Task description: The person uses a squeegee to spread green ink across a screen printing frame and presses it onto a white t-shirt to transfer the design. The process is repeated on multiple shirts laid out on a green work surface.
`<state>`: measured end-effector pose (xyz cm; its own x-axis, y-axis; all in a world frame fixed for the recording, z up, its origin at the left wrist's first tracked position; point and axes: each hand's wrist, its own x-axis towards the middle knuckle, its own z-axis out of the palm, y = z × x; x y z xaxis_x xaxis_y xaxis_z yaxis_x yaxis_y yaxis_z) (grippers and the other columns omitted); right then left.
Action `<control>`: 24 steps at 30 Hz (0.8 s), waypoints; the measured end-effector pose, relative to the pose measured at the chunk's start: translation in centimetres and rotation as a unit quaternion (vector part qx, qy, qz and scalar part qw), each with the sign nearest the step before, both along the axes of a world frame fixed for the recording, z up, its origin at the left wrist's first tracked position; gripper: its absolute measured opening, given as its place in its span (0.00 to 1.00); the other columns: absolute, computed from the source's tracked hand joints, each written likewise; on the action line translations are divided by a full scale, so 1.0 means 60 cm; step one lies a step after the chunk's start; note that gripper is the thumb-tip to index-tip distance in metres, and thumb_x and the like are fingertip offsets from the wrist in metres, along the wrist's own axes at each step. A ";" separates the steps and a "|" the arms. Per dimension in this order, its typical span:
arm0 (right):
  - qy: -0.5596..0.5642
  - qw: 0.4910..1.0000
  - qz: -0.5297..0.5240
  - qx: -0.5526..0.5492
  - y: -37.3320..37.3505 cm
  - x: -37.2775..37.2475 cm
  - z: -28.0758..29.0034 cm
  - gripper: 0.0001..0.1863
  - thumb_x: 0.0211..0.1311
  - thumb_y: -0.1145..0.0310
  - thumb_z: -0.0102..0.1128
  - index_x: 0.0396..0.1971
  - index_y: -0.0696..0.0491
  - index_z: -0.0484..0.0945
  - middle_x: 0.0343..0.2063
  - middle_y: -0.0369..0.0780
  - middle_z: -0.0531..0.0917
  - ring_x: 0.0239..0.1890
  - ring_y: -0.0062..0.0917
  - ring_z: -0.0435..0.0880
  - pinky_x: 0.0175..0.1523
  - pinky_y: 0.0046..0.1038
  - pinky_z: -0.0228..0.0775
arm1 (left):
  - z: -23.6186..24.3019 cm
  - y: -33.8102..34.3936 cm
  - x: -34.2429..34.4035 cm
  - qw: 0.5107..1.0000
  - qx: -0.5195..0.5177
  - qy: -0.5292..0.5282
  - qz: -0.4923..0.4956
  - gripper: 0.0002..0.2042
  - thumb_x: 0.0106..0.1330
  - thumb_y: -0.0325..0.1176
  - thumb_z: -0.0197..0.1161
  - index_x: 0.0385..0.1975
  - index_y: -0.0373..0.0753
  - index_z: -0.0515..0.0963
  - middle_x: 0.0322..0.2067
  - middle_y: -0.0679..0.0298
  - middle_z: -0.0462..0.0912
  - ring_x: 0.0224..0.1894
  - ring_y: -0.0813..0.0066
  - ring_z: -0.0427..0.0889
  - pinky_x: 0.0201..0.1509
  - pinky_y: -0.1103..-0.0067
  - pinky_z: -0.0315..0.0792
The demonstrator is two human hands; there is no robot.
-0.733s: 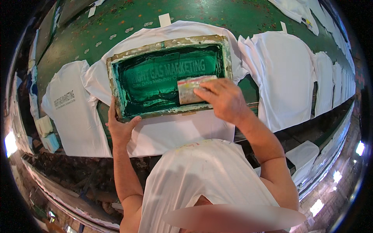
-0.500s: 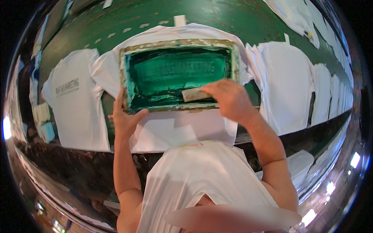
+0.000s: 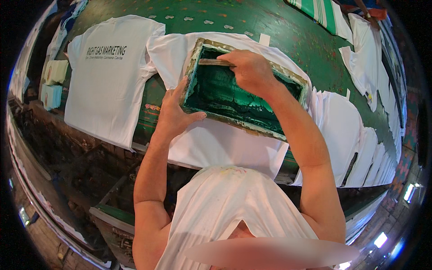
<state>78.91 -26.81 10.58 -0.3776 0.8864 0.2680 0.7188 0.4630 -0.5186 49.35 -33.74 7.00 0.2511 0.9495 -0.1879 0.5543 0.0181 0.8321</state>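
Screen printing at a long green bench (image 3: 279, 27): pressing a wooden-framed printing screen (image 3: 243, 96) flat onto a white T-shirt (image 3: 225, 144) spread on the bench top, directly ahead of the person. Left hand (image 3: 173, 112) gripping the frame's near-left corner, thumb hooked over the rail and fingers spread along the outer edge, holding it down. Right hand (image 3: 252, 72) closing around a flat wooden squeegee (image 3: 215, 62) at the far-left end of the mesh, just inside the frame.

Running the frame's long axis from upper left to lower right in the head view, roughly along the bench, with the mesh face down on the cloth and wet green ink pooling inside. Lying across the frame's short side, the squeegee, its blade edge toward the mesh.

Judging by looks: frame rigid and fairly light, best taken by the wooden rails, never by the taut mesh, likely easy to dent or tear; ink-smeared rails probably slick. Shirt beneath soft and limp, apt to shift or wrinkle unless pinned by the frame.

Lying to the left, a printed white shirt (image 3: 108, 76); overlapping to the right, a row of blank white shirts (image 3: 355, 139).
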 end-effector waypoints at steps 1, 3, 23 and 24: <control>-0.002 1.000 0.025 -0.010 0.007 -0.002 0.003 0.22 0.60 0.83 0.65 0.53 0.49 0.92 0.44 0.43 0.93 0.48 0.46 0.91 0.53 0.46 0.83 | 0.000 0.000 0.001 1.000 -0.001 -0.001 0.002 0.63 0.42 0.34 0.96 0.85 0.38 0.67 0.67 0.47 0.80 0.70 0.53 0.81 0.78 0.62 0.74; -0.049 0.994 0.090 -0.049 0.019 0.001 0.012 0.23 0.58 0.84 0.65 0.51 0.49 0.92 0.45 0.42 0.93 0.51 0.44 0.90 0.55 0.45 0.84 | 0.000 0.000 0.001 1.000 -0.011 0.002 0.001 0.63 0.43 0.33 0.96 0.85 0.38 0.67 0.68 0.47 0.80 0.70 0.53 0.81 0.78 0.63 0.74; -0.067 0.993 0.081 -0.046 -0.214 0.312 0.023 0.20 0.53 0.83 0.69 0.47 0.51 0.93 0.51 0.39 0.94 0.55 0.39 0.92 0.62 0.42 0.84 | -0.003 0.003 0.009 1.000 -0.010 0.013 -0.015 0.62 0.47 0.33 0.94 0.86 0.33 0.63 0.70 0.49 0.77 0.71 0.56 0.79 0.78 0.65 0.74; -0.068 0.996 0.048 -0.035 -0.242 0.305 0.022 0.20 0.54 0.81 0.69 0.47 0.51 0.93 0.51 0.40 0.94 0.54 0.39 0.92 0.62 0.42 0.84 | -0.004 0.002 0.011 1.000 -0.022 0.011 -0.014 0.62 0.47 0.33 0.94 0.86 0.33 0.62 0.70 0.50 0.77 0.71 0.57 0.80 0.78 0.65 0.74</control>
